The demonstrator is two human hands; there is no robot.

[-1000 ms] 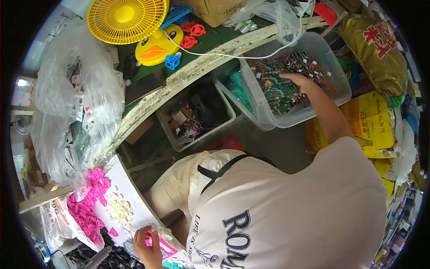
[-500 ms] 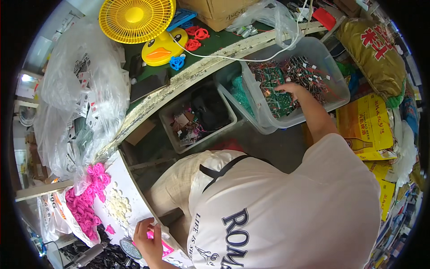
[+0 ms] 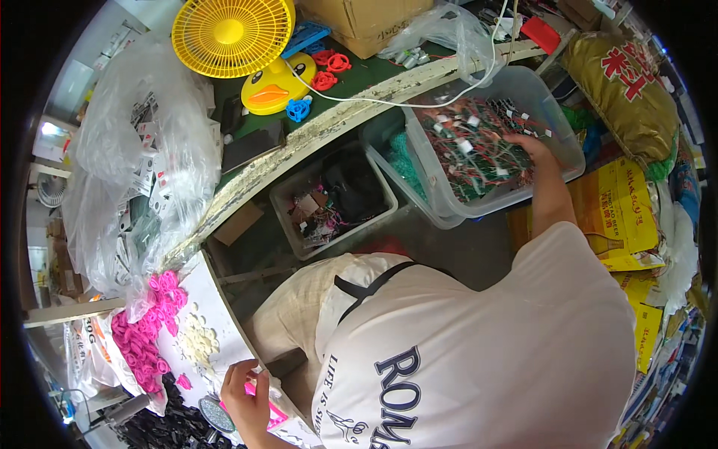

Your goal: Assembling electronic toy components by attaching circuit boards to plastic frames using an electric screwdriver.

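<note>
My right hand (image 3: 532,150) has sunk deeper among the green circuit boards (image 3: 479,153) in the clear plastic bin (image 3: 557,123) at far right, fingers buried so I cannot tell whether they grip one; it looks like I'm still picking. My left hand (image 3: 245,395), near left, has stayed on the white table (image 3: 224,329), pinching a small pink piece (image 3: 254,389), beside glossy pink parts (image 3: 146,337).
</note>
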